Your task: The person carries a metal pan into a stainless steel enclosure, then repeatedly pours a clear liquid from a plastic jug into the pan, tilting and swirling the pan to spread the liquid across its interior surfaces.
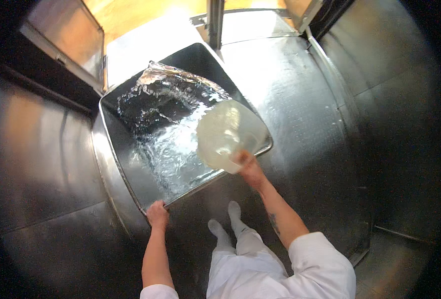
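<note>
A large rectangular metal tub (125, 169) stands before me, turned at an angle. Clear water (175, 142) churns inside it, rising in a splashing wave toward the far side. My left hand (158, 216) is closed around the rim at the tub's near left corner. In my right hand (249, 170) is a translucent whitish plastic container (225, 130), gripped by its near edge. It hangs over the right part of the tub, partly covering the water and the rim. Motion blurs this hand slightly, and the container's contents cannot be made out.
Metal panels (46, 154) rise on the left, and a metal wall (405, 109) stands on the right. Beyond the tub, a dark metal post (214, 22) divides a brightly lit opening. My white boots (234, 212) are on the dark, shiny floor (310, 184) close to the tub.
</note>
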